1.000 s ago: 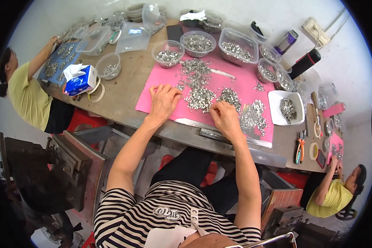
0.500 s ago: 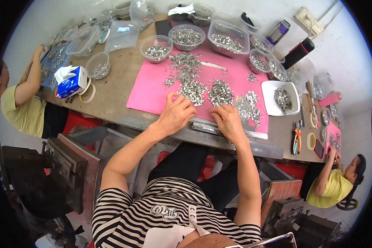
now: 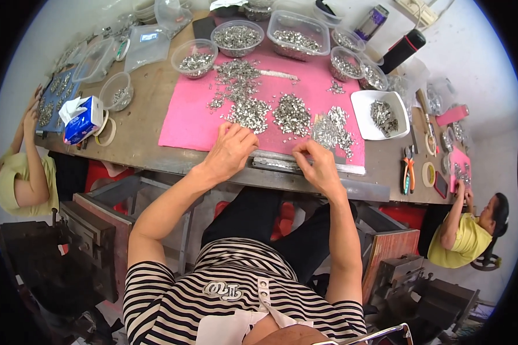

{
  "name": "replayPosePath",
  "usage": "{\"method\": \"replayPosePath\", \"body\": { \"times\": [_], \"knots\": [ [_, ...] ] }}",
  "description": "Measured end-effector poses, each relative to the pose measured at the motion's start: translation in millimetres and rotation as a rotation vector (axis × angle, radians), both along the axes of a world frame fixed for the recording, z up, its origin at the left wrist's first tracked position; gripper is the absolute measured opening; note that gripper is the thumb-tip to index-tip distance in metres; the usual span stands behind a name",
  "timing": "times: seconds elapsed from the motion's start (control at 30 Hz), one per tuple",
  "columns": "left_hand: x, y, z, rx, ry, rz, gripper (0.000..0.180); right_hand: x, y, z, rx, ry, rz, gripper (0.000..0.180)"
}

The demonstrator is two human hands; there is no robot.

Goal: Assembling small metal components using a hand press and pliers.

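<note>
Hands (image 3: 231, 150) back at metal strip (image 3: 282, 164)

Both hands sat at the near edge of the pink mat (image 3: 190, 123), the left hand (image 3: 231, 150) beside the right hand (image 3: 319, 164), over a metal strip (image 3: 282, 165). Ahead, heaps of small metal parts (image 3: 290, 115) covered the middle of the mat. The left part of the mat lay bare, as did the wooden table (image 3: 147, 95) beside it. Clear bowls (image 3: 194, 57) lined the far edge, and a white tray (image 3: 380, 115) and pliers (image 3: 407, 175) crowded the right.
</note>
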State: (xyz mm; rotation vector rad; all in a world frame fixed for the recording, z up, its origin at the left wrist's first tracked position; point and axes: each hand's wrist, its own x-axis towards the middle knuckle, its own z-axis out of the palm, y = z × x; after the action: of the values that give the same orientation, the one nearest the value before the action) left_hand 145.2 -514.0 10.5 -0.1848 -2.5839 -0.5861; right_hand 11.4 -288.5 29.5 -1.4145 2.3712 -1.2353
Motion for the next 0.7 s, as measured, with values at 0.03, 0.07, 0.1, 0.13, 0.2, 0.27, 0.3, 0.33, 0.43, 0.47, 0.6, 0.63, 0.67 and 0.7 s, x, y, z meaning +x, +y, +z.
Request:
{"method": "replayPosePath", "body": {
  "times": [0.03, 0.07, 0.1, 0.13, 0.2, 0.27, 0.3, 0.33, 0.43, 0.47, 0.6, 0.63, 0.67, 0.7],
  "knots": [
    [0, 5, 0, 0.004, -0.001, -0.005, 0.006, 6, 7, 1, -0.047, -0.122, -0.028, 0.005],
    [0, 14, 2, 0.153, 0.009, -0.01, 0.005, 12, 11, 0, -0.044, -0.123, -0.031, 0.005],
    [-1, 22, 3, 0.302, 0.018, -0.015, 0.004, 18, 13, -2, -0.098, -0.133, -0.021, 0.009],
    [0, 31, 3, 0.303, 0.015, -0.016, 0.004, 23, 15, -4, -0.153, -0.143, -0.011, 0.012],
    [1, 49, 3, 0.445, 0.011, -0.029, 0.005, 27, 16, -7, -0.157, -0.072, -0.013, 0.013],
    [0, 61, 0, 0.452, 0.037, -0.033, 0.006, 29, 16, -12, -0.163, 0.025, -0.017, 0.016],
    [-1, 66, -2, 0.458, 0.065, -0.037, 0.006, 30, 16, -13, -0.163, 0.025, -0.017, 0.016],
    [-2, 68, -4, 0.441, 0.087, -0.04, 0.008, 30, 15, -14, -0.166, 0.051, -0.024, 0.017],
    [-6, 74, -8, 0.424, 0.1, -0.024, 0.01, 32, 13, -19, -0.177, 0.122, -0.044, 0.018],
    [-6, 75, -9, 0.423, 0.101, -0.024, 0.01, 33, 13, -20, -0.185, 0.167, -0.057, 0.018],
    [-7, 75, -12, 0.389, 0.084, -0.025, 0.012, 35, 13, -18, -0.17, 0.236, -0.058, 0.018],
    [-7, 75, -12, 0.377, 0.085, -0.022, 0.012, 34, 13, -18, -0.162, 0.254, -0.058, 0.018],
    [-7, 75, -12, 0.377, 0.085, -0.023, 0.012, 34, 13, -18, -0.154, 0.273, -0.058, 0.018],
    [-8, 75, -11, 0.367, 0.086, -0.025, 0.012, 33, 13, -17, -0.154, 0.274, -0.058, 0.018]
  ]
}}
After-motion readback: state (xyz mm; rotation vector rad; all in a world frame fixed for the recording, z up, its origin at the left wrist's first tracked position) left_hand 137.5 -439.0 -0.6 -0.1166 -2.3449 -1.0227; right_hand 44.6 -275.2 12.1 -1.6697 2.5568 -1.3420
